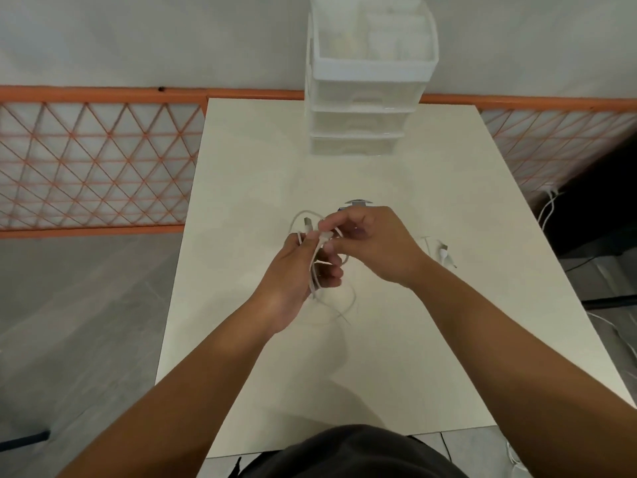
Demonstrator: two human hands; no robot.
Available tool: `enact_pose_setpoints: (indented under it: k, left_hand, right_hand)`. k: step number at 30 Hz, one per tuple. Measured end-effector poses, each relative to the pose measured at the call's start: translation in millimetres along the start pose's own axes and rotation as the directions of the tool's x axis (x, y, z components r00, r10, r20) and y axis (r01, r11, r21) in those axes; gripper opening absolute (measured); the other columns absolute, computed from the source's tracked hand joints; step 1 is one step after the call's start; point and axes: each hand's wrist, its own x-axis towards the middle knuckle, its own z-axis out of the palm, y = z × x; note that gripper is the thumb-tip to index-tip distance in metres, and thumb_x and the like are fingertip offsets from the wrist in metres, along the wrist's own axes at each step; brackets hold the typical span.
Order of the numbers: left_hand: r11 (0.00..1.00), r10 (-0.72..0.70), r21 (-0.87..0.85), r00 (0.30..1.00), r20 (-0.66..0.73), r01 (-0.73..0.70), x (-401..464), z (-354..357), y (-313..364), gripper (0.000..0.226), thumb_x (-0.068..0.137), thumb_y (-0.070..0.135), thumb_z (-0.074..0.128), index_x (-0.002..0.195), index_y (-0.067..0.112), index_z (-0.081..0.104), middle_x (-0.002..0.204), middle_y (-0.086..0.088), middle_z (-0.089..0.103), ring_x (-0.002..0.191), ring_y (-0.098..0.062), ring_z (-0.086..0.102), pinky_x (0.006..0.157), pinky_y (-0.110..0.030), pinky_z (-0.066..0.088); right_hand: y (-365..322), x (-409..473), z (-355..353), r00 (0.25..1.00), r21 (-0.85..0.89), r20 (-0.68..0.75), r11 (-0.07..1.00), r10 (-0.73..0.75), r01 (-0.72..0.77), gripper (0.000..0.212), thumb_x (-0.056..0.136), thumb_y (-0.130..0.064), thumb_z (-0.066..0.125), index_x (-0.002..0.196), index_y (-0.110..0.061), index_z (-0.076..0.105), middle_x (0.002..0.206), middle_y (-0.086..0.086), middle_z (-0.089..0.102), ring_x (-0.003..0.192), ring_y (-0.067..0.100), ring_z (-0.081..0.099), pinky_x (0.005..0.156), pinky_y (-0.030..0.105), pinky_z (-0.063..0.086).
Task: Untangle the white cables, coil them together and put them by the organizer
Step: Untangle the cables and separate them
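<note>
Above the middle of the white table (pixel 396 357), both hands work on a bundle of thin white cables (pixel 315 270). My left hand (pixel 300 277) grips the gathered strands, with loops hanging below it and arching up to the left. My right hand (pixel 372 243) pinches a white plug end just above the left fingers. Another white plug end (pixel 444 255) lies on the table to the right of my right wrist. The white drawer organizer (pixel 365 98) stands at the table's far edge.
A small grey round object (pixel 358 202) lies on the table just beyond my right hand. An orange lattice railing (pixel 96 160) runs behind and to the left of the table. More white cables (pixel 548 208) hang off to the right, beside the table.
</note>
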Motion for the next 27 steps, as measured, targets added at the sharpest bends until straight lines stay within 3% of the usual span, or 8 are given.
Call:
enact_pose_setpoints:
  k: [6, 10, 14, 17, 20, 21, 24, 27]
  left_hand:
    - [0.992, 0.058, 0.115, 0.993, -0.098, -0.047, 7.0, 21.0, -6.2, 0.035, 0.102, 0.043, 0.038, 0.095, 0.011, 0.050, 0.050, 0.003, 0.040, 0.042, -0.012, 0.027, 0.040, -0.022, 0.026]
    - [0.972, 0.000, 0.234, 0.998, -0.067, 0.015, 16.4, 25.7, -9.5, 0.043, 0.100, 0.050, 0.040, 0.087, 0.013, 0.060, 0.054, 0.005, 0.028, 0.047, -0.012, 0.018, 0.044, -0.024, 0.017]
    - [0.994, -0.101, 0.045, 0.993, -0.054, 0.103, 27.0, 31.5, -2.3, 0.042, 0.097, 0.049, 0.047, 0.069, 0.018, 0.049, 0.048, 0.009, 0.022, 0.040, -0.008, 0.015, 0.043, -0.024, 0.011]
    - [0.997, -0.047, -0.065, 0.995, -0.087, 0.041, 38.6, 40.2, 6.8, 0.043, 0.099, 0.049, 0.042, 0.067, 0.020, 0.044, 0.047, 0.010, 0.022, 0.038, -0.007, 0.016, 0.043, -0.024, 0.011]
    - [1.000, -0.002, -0.015, 0.998, -0.067, 0.001, 47.5, 54.1, 10.7, 0.045, 0.100, 0.051, 0.037, 0.068, 0.020, 0.040, 0.049, 0.009, 0.021, 0.040, -0.008, 0.016, 0.043, -0.024, 0.012]
    - [1.000, 0.000, 0.015, 0.999, -0.046, 0.000, 48.9, 59.3, 9.7, 0.045, 0.099, 0.052, 0.037, 0.068, 0.020, 0.039, 0.050, 0.008, 0.021, 0.041, -0.008, 0.016, 0.042, -0.024, 0.013]
    - [0.993, 0.006, 0.121, 1.000, 0.018, -0.008, 50.1, 73.5, 1.1, 0.042, 0.099, 0.049, 0.041, 0.069, 0.020, 0.035, 0.052, 0.007, 0.024, 0.044, -0.008, 0.018, 0.042, -0.022, 0.017]
    - [0.978, 0.023, 0.204, 0.999, 0.033, -0.030, 50.3, 81.0, -10.9, 0.040, 0.100, 0.044, 0.043, 0.070, 0.019, 0.035, 0.058, 0.005, 0.029, 0.051, -0.012, 0.021, 0.050, -0.026, 0.021]
  right_hand:
    - [1.4, -3.4, -1.9, 0.982, 0.017, -0.190, 1.000, -0.019, 0.023, 0.026, 0.075, -0.004, 0.076, 0.099, -0.013, 0.072, 0.077, -0.012, 0.063, 0.072, 0.007, 0.059, 0.071, 0.017, 0.048]
    - [17.4, -3.6, -19.5, 0.988, 0.271, -0.098, 0.959, 0.119, -0.088, 0.044, 0.074, 0.011, 0.070, 0.114, -0.006, 0.066, 0.085, -0.003, 0.069, 0.075, 0.006, 0.067, 0.081, 0.019, 0.055]
    - [48.2, 4.8, -48.1, 0.933, 0.510, -0.056, 0.813, 0.355, -0.279, 0.032, 0.081, 0.003, 0.066, 0.112, -0.006, 0.066, 0.112, 0.008, 0.064, 0.092, 0.019, 0.062, 0.077, 0.026, 0.054]
    - [88.3, 13.9, -68.9, 0.886, 0.075, -0.326, 0.944, 0.329, -0.323, 0.023, 0.087, -0.029, 0.065, 0.107, -0.020, 0.068, 0.109, -0.001, 0.064, 0.092, 0.014, 0.058, 0.076, 0.026, 0.047]
    - [128.2, 16.2, -101.8, 0.668, -0.018, -0.675, 0.899, 0.312, -0.438, 0.027, 0.087, -0.038, 0.057, 0.103, -0.019, 0.067, 0.109, 0.005, 0.065, 0.101, 0.024, 0.061, 0.085, 0.035, 0.049]
    - [142.5, 14.1, -112.0, 0.618, -0.005, -0.692, 0.854, 0.373, -0.521, 0.028, 0.087, -0.033, 0.055, 0.106, -0.015, 0.063, 0.111, 0.009, 0.064, 0.105, 0.029, 0.060, 0.087, 0.037, 0.050]
    - [177.7, -2.1, -123.9, 0.609, -0.190, -0.538, 0.620, 0.583, -0.761, 0.048, 0.085, -0.030, 0.062, 0.121, -0.004, 0.046, 0.123, 0.016, 0.053, 0.114, 0.037, 0.054, 0.090, 0.041, 0.047]
    - [189.8, -10.8, -120.6, 0.639, -0.245, -0.481, 0.608, 0.600, -0.755, 0.047, 0.087, -0.028, 0.063, 0.120, 0.000, 0.043, 0.121, 0.019, 0.054, 0.110, 0.037, 0.057, 0.083, 0.038, 0.047]
